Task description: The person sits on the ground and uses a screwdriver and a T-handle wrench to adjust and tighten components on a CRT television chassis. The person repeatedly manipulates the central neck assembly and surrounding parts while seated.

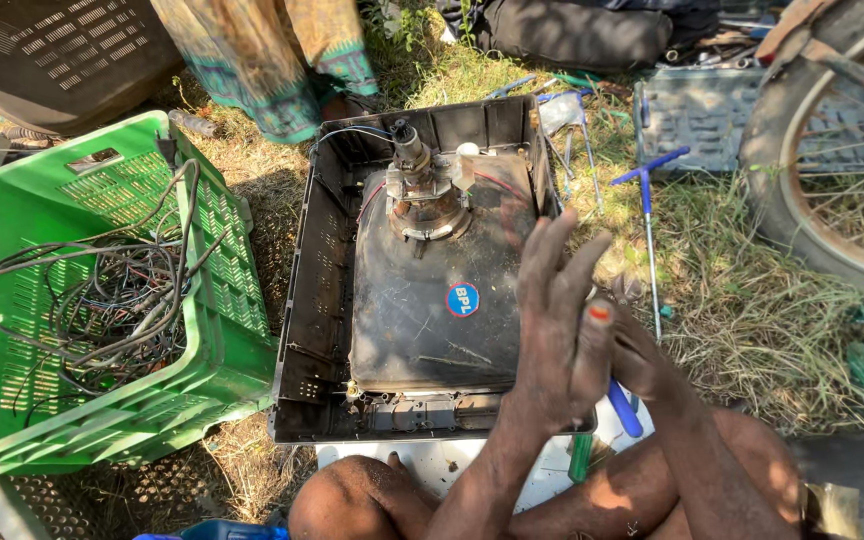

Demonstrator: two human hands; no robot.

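An opened black television case (304, 300) lies face down on the grass, with the dark picture tube (422, 300) and its neck (414, 160) pointing up. My left hand (560, 330) is raised over the case's right edge, holding nothing, with its fingers apart and its back toward me. Just behind it, my right hand (644, 358) is partly hidden and closed around a blue-handled tool (624, 408). A green-handled tool (579, 457) lies beneath, near my knees.
A green plastic crate (217, 340) with tangled wires (112, 300) stands on the left. A blue T-handled wrench (647, 190), a grey tool tray (692, 120) and a bicycle wheel (802, 220) are on the right. A person in patterned cloth (272, 60) is at the back.
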